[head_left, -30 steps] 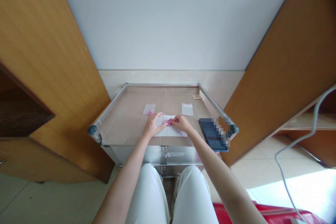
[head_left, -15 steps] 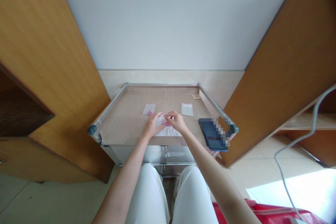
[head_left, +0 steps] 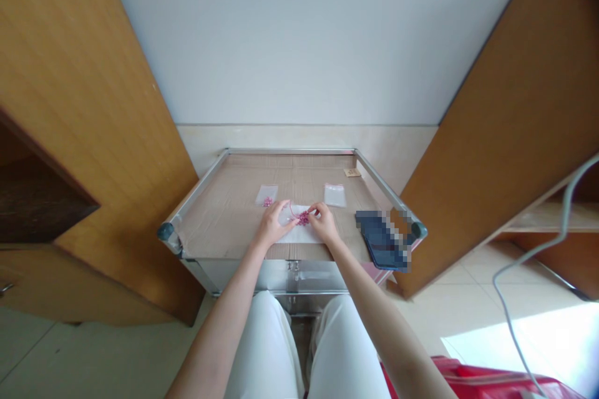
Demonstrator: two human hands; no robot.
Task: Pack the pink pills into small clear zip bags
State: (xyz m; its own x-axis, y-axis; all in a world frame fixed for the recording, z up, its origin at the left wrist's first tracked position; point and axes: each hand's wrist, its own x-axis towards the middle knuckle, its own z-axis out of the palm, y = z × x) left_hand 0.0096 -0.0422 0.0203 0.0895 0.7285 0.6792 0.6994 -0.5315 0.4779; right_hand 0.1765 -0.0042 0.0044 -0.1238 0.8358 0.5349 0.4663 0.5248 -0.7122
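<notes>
My left hand point(head_left: 272, 222) and my right hand point(head_left: 322, 222) meet over a white sheet point(head_left: 299, 234) near the front of a metal-railed cart top point(head_left: 224, 212). Between their fingertips lies a small cluster of pink beads point(head_left: 303, 218) on a thin pink thread. Both hands pinch at this strand, the left on the thread, the right beside the beads. A small clear bag with pink beads point(head_left: 266, 195) lies behind my left hand. Another small clear bag point(head_left: 335, 195) lies behind my right hand.
A dark phone point(head_left: 381, 240) rests at the cart's right front corner. A small tan tag point(head_left: 351, 172) lies at the back right. Wooden cabinet panels stand on both sides. A grey cable point(head_left: 515, 299) hangs at right, a red object point(head_left: 468, 380) lies below.
My right hand drew in to the left half a second ago and has moved back right a little. The beads show again between the fingertips. My left hand has stayed put.
</notes>
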